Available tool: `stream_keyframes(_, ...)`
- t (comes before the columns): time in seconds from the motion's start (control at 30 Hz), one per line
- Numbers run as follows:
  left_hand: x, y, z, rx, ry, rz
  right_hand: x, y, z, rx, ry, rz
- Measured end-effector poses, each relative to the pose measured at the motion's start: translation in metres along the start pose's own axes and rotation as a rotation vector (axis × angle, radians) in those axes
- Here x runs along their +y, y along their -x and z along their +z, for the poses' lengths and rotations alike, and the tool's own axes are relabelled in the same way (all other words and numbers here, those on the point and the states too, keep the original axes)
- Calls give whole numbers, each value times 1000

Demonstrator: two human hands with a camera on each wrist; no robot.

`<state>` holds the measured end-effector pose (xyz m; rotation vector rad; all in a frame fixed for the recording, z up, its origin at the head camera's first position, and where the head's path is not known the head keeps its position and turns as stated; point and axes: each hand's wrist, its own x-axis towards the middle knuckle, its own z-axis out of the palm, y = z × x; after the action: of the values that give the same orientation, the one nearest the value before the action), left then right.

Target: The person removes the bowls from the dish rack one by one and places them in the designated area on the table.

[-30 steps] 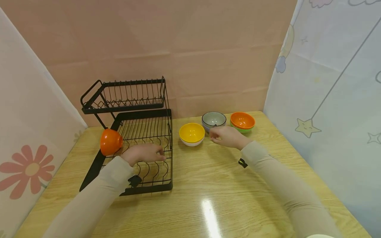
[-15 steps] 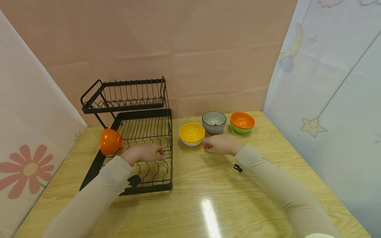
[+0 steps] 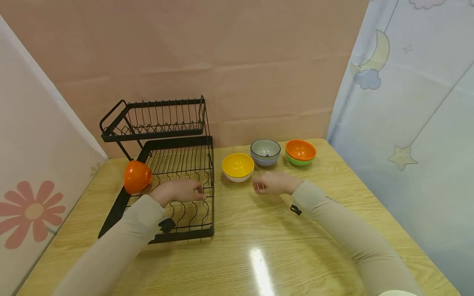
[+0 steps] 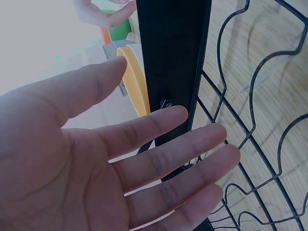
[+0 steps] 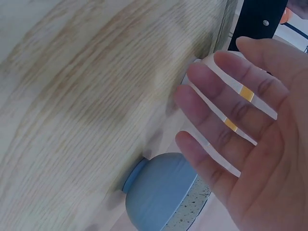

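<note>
My left hand (image 3: 179, 191) hovers over the lower tier of a black dish rack (image 3: 185, 234), its fingers extended and holding nothing in the left wrist view. An orange bowl (image 3: 136, 177) sits tipped on its side at the rack's left edge. To the right of the rack, my right hand (image 3: 274, 183) is above the table with fingers loosely extended and empty. Nearest to it are a yellow bowl (image 3: 238, 164) nested in a white bowl (image 3: 237, 179) and a speckled grey bowl (image 3: 266, 149) stacked in a blue bowl (image 5: 159, 187).
At the back right, another orange bowl (image 3: 300, 149) is nested in a green bowl (image 3: 299, 162). The rack's upper tier (image 3: 155, 134) rises behind the left hand. A pink cloth (image 3: 237, 74) hangs behind the wooden table (image 3: 229, 255), with patterned cloths at both sides.
My right hand has come down and toward me from in front of the grey bowl, then stayed near the yellow bowl. The left hand and the bowls have not moved.
</note>
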<state>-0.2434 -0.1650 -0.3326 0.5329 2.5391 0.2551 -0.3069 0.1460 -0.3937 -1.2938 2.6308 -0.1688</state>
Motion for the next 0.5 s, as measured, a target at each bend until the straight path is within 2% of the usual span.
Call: stream_keyframes(0.5,-5,0,1,10,18,20,1,2,4,-22,9,51)
